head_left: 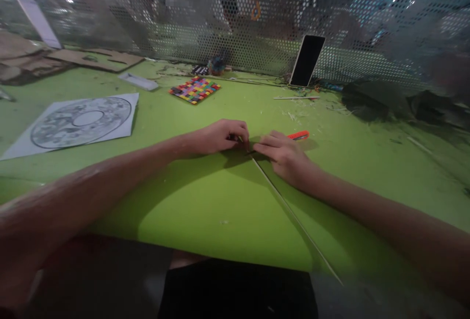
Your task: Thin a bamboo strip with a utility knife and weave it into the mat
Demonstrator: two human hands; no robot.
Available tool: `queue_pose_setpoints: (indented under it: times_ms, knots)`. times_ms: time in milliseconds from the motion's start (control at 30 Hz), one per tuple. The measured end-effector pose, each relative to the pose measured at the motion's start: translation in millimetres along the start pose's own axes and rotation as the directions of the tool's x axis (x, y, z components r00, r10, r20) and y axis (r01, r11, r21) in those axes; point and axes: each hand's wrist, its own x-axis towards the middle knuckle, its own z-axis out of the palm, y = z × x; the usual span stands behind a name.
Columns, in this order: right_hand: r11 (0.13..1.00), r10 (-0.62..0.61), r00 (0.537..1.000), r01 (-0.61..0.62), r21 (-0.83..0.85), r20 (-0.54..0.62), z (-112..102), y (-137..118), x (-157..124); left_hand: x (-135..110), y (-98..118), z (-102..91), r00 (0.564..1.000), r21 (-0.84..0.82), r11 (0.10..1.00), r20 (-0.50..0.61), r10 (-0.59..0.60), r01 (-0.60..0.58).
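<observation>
My right hand [284, 155] is closed around a utility knife, whose orange handle [299, 135] sticks out behind the fingers. Its dark blade tip points left, at the end of a long thin pale stick [290, 209]. From there the stick runs toward me, with its near end past the table's front edge. My left hand [229, 135] is closed in a pinch at the far end of the stick, just left of the blade. Both hands rest low over the green table [205, 196]. The exact contact between fingertips, stick and blade is too small to make out.
A phone [307, 59] leans against the perforated metal screen [253, 20]. A colourful woven square [194, 89], a small white tray [138, 82], a patterned paper sheet [134, 113] and cut cardboard [117, 59] lie left. Shavings [292, 115] and dark leaves [374, 99] lie right.
</observation>
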Motion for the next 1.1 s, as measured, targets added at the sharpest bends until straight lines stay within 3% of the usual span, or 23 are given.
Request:
queue_pose_setpoints:
  times_ms: [167, 433, 767, 1100]
  knots:
    - [0.999, -0.013, 1.000, 0.014, -0.049, 0.018, 4, 0, 0, 0, 0, 1.9, 1.000, 0.002, 1.000, -0.012, -0.014, 0.014]
    - [0.996, 0.014, 0.995, -0.022, -0.083, -0.095, 0, -6, -7, 1, -3, 2.9, 1.000, -0.028, 0.999, -0.021, -0.016, 0.015]
    - [0.997, -0.001, 0.998, 0.007, 0.083, -0.069, 0, -4, -6, 0, -5, 2.1, 1.000, -0.015, 1.000, -0.021, -0.006, 0.006]
    - [0.994, -0.053, 0.988, 0.066, 0.085, -0.144, 14, 4, -3, -1, -8, 2.2, 0.999, -0.035, 0.999, -0.027, -0.022, 0.021]
